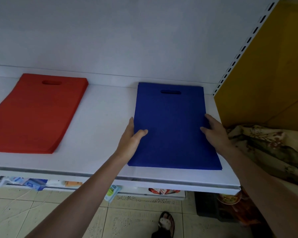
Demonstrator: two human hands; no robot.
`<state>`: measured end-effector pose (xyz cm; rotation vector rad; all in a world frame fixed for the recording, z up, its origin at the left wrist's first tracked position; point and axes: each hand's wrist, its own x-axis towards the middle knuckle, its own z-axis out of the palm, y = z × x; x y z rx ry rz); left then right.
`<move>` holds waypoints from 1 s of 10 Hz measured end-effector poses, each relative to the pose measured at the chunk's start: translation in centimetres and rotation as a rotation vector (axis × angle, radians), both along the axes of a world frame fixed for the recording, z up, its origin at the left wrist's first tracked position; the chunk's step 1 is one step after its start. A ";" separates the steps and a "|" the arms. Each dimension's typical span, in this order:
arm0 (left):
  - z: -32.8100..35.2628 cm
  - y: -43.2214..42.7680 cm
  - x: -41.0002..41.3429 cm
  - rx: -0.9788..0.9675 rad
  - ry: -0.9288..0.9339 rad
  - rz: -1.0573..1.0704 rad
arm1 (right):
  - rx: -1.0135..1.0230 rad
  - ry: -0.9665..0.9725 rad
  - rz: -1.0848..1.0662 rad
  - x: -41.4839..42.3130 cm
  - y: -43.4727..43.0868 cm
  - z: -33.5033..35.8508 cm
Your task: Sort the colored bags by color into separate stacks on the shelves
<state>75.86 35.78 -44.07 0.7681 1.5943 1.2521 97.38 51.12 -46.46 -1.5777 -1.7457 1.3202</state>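
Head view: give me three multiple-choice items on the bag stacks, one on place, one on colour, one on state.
1. Where does the red stack lie on the shelf?
A. left of the blue stack
B. on top of it
C. behind it

2. What colour is the stack between the two hands?
A. green
B. blue
C. white

3. How do the left hand and the right hand meet that stack?
A. both hang clear of it
B. one touches each side edge
C. one lifts a bag by its handle hole

Answers:
1 A: the red stack sits at the left, with bare shelf between the two.
2 B: the hands flank the blue one.
3 B: each hand lies at a side edge with its thumb on top.
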 end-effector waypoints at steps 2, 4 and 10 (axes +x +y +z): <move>1.0 -1.3 -1.9 -0.121 0.083 0.012 | 0.182 -0.225 -0.091 1.0 -2.6 1.6; 0.6 -3.1 -1.7 -0.126 0.326 -0.270 | 0.081 -0.236 -0.051 1.9 -5.4 2.1; 0.1 -5.3 -2.4 -0.305 1.105 -0.534 | 0.135 -0.670 0.449 5.2 -8.8 3.0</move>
